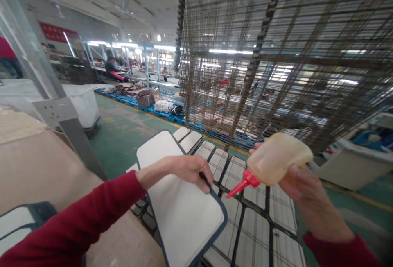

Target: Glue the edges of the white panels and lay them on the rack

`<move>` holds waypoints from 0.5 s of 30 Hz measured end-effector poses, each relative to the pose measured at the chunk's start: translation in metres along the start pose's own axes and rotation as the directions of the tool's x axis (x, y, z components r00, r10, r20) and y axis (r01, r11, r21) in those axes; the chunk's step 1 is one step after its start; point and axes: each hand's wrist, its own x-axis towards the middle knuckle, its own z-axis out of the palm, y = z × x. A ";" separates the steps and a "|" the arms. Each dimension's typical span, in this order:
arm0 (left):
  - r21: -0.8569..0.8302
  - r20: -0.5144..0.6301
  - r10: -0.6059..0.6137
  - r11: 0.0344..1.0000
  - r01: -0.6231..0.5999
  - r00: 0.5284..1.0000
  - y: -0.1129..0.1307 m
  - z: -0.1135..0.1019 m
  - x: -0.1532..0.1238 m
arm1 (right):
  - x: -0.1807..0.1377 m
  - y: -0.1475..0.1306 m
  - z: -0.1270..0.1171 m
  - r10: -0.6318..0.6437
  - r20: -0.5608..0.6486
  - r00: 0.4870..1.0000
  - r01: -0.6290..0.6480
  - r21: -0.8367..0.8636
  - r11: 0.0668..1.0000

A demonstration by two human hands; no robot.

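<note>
My left hand grips the edge of a large white panel with rounded corners and a dark blue border. The panel is tilted, its pale face toward me. In my right hand is a translucent squeeze bottle with yellowish contents. Its red pointed nozzle aims down and left, close to the panel's right side. Beneath and beyond both hands, several similar dark-edged white panels lie in rows under the thin wires of a rack.
A tall wire rack rises in front and to the right. On the left stand a metal post and a brown work surface, with more dark-edged panels at its side. Stacked goods on blue pallets and a seated person are farther back.
</note>
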 end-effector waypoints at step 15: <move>-0.209 0.159 0.033 0.978 0.001 0.987 0.016 0.002 -0.005 | 0.005 0.018 0.037 0.077 0.103 0.992 -0.085 0.077 0.993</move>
